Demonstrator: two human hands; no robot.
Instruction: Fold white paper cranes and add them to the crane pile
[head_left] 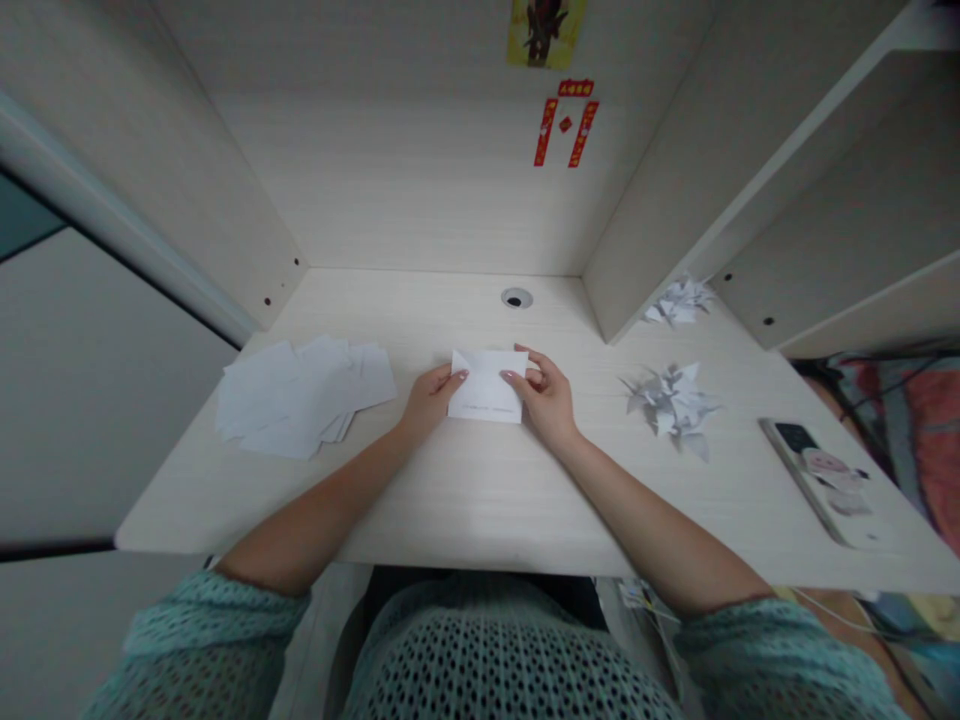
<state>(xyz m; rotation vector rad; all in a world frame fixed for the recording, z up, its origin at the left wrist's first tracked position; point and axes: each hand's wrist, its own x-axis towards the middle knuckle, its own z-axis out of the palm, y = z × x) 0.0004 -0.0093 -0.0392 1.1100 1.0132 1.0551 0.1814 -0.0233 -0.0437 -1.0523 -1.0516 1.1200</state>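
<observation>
A small white sheet of paper is held up just over the desk, between both hands. My left hand pinches its left edge, thumb on the front face. My right hand grips the right edge the same way, with its index finger showing past the top corner. Faint printed marks run along the lower part of the sheet. To the left lies a spread stack of similar white paper sheets. Right of my right hand is a heap of folded, pointed white paper pieces.
A second heap of folded paper sits farther back, partly behind the upright divider panel. A phone in a decorated case lies at the right on the pale desk. A round cable hole is near the back panel.
</observation>
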